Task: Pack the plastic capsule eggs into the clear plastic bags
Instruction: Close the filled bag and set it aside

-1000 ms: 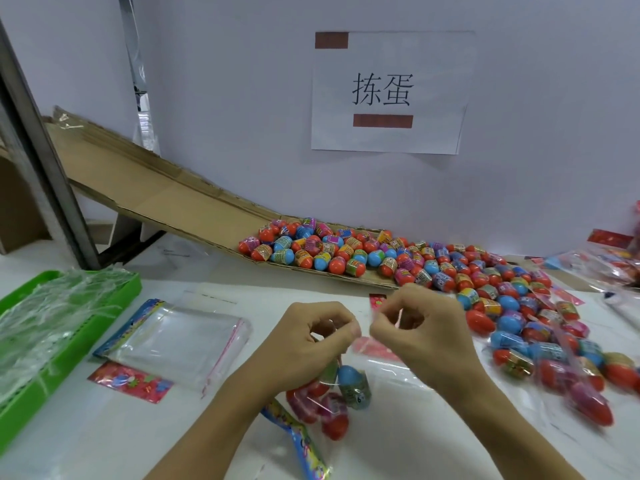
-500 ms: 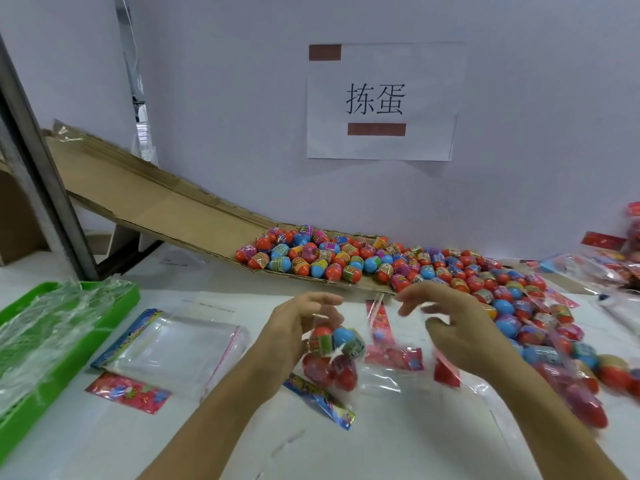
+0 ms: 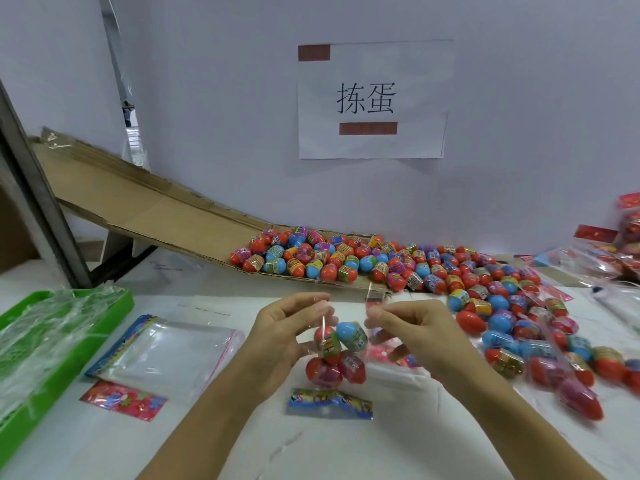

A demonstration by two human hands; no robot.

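A clear plastic bag with several capsule eggs in it, red and blue, hangs above the white table. My left hand pinches the bag's top left corner and my right hand pinches its top right corner, holding the mouth between them. The bag's printed header strip hangs at the bottom. A big heap of loose capsule eggs lies behind my hands and spreads to the right along the table.
A stack of clear bags lies at left beside a green tray full of plastic film. A cardboard ramp slopes down to the eggs. More filled bags lie at right. A paper sign hangs on the wall.
The bag of eggs has been lifted off the table. My right hand, open half a second ago, now pinches the bag's top edge; both hands hold it higher and centred.
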